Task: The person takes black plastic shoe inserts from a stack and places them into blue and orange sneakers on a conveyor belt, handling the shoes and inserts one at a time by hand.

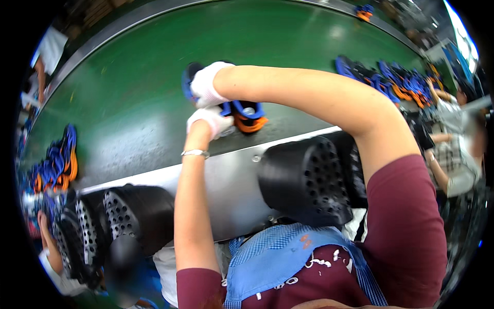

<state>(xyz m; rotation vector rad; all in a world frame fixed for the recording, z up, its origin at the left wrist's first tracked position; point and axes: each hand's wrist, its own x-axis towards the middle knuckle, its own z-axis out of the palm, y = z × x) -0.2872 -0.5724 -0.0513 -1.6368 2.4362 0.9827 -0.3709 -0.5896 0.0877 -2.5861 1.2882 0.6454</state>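
Observation:
My right hand (207, 85), in a white glove, reaches across from the right and is closed over a blue and black sneaker (189, 77) on the green belt. Just nearer, my gloved left hand (212, 122) has its fingers curled together beside the shoes, with a bracelet on its wrist. A small pale, see-through thing shows at its fingertips, too blurred to name. Right beside that hand sits a sneaker with an orange heel (251, 122), its opening toward me. The gloves hide much of both shoes.
A metal ledge (231, 177) edges the green conveyor belt (139, 56). Black perforated boot-shaped pieces (298, 177) stand along it, with more at left (144, 208). Rows of sneakers lie at far left (69, 154) and right (401, 82). Other people work at both sides.

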